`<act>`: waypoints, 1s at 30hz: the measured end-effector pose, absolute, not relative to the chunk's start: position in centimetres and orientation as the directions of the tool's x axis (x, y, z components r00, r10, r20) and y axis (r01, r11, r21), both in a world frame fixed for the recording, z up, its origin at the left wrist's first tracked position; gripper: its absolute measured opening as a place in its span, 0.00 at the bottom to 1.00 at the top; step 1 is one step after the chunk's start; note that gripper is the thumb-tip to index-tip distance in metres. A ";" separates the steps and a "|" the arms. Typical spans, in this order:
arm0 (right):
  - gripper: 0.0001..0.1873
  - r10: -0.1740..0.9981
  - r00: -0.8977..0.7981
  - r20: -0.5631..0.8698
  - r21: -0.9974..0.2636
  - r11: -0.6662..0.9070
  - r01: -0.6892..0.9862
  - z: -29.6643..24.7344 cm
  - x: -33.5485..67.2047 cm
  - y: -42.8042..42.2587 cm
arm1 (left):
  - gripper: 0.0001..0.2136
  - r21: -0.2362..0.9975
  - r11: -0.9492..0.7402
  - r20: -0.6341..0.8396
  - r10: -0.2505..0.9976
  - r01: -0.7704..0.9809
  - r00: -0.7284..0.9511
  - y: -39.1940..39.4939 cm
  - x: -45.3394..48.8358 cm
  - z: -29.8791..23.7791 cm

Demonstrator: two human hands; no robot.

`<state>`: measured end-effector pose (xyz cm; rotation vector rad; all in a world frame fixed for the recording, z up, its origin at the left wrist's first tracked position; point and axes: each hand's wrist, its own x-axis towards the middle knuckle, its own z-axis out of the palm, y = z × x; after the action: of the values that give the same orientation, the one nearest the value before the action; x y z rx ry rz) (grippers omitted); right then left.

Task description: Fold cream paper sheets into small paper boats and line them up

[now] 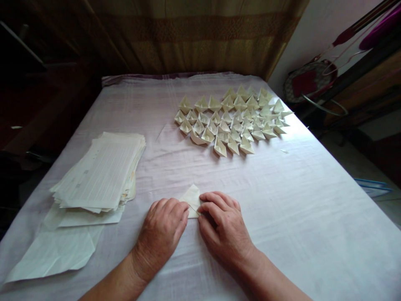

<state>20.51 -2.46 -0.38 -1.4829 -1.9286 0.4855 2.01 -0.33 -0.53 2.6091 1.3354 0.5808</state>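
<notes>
A small folded piece of cream paper [192, 197] lies on the white cloth near the front middle. My left hand [163, 234] rests beside it, fingers curled and pressed onto its left edge. My right hand [223, 228] presses its fingertips on the paper's right edge, fingers bent together. Much of the paper is hidden under both hands. Farther back, right of centre, sit several finished paper boats [233, 121] in close rows.
A stack of lined paper sheets [102, 171] lies at the left, with a loose creased sheet [58, 251] in front of it. The table cloth [313, 209] covers the whole top. A curtain hangs behind; clutter and a blue item [371, 184] lie off the right edge.
</notes>
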 end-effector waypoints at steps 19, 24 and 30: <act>0.12 0.943 -0.186 0.277 -0.541 0.313 0.781 -0.2 20.1 -2.3 | 0.08 0.409 -0.592 0.296 0.806 0.694 0.513 -0.3 1.4 -0.6; 0.15 0.933 -0.205 0.295 -0.510 0.336 0.792 -0.3 20.1 -2.4 | 0.09 0.409 -0.616 0.322 0.787 0.673 0.526 -0.2 1.0 -0.7; 0.17 0.921 -0.224 0.320 -0.474 0.360 0.804 -0.5 20.0 -2.4 | 0.10 0.376 -0.641 0.332 0.767 0.669 0.548 -0.2 1.1 -0.6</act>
<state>20.01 -2.41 -0.50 -1.4903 -2.0776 0.2796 1.10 -0.21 -0.57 2.5791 1.2132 0.7039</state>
